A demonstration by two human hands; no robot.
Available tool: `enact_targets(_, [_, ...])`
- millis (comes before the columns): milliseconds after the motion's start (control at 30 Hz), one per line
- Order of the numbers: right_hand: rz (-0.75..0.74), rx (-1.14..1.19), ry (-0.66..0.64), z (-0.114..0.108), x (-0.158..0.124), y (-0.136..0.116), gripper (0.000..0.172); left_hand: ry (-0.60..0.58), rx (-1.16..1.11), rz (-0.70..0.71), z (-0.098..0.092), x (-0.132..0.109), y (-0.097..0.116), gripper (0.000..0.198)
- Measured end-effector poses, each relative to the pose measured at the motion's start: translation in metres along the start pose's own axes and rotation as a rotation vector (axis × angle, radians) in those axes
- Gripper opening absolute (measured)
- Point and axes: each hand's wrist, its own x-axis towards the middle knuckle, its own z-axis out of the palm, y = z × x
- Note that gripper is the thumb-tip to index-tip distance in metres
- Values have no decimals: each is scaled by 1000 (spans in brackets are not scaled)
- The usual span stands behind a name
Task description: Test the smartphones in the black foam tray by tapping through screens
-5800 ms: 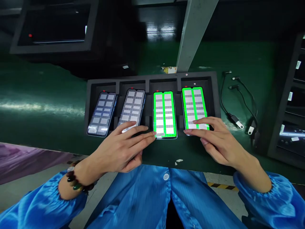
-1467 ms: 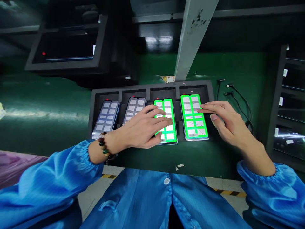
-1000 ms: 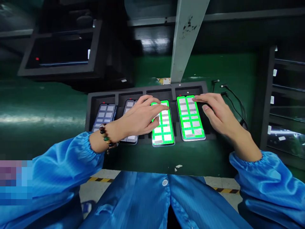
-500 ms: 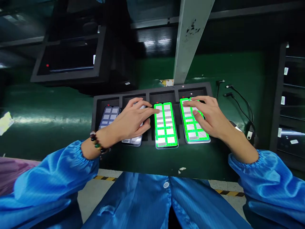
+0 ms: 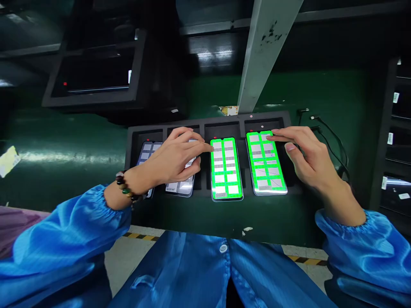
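A: What has just changed with the right hand (image 5: 308, 156)?

B: Half a second ago the upper part of the rightmost phone (image 5: 266, 164) was covered by it; now it has been drawn back to the right, and its fingertips are placed at the screen's upper right edge. Whether glass is touched or merely overhung cannot be told.

A: And the left hand (image 5: 180, 156)?

B: Little shift is seen there. Its index fingertip is set at the upper left edge of the third phone (image 5: 226, 169), while the two dimmer screens, the second phone (image 5: 180, 187) and the leftmost phone (image 5: 150, 147), are partly hidden beneath hand and wrist.

A: Is anything held?

B: Nothing. In both hands the grip is loose, with fingers extended and no object pinched.

A: Where are the phones?

B: All four are laid face up in separate compartments of the black tray (image 5: 130, 143) on the green surface (image 5: 192, 218), with cables (image 5: 316, 128) lying to the right.

A: What is meant by the change?

B: Near the top of the rightmost screen, a green crossband appears where grey bars were shown a second earlier. Its grid is judged to be further filled, though not completely; grey bars are left on the third phone too.
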Motion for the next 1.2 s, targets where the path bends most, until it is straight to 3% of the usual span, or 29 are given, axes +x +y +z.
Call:
enact_targets(200, [13, 0, -5, 3, 1, 2, 42, -38, -51, 38, 8, 7, 0, 46])
enact_targets(467, [26, -14, -13, 2, 1, 1, 43, -96, -95, 129, 14, 45, 11, 45])
enact_targets(567, [14, -5, -4, 1, 0, 2, 42, -86, -98, 112, 13, 42, 7, 46])
enact_targets(867, [2, 31, -15, 2, 0, 1, 42, -64, -75, 90, 3, -9, -1, 51])
enact_targets(1200, [-65, 61, -130, 9, -1, -10, 39, -104, -91, 184, 20, 30, 22, 42])
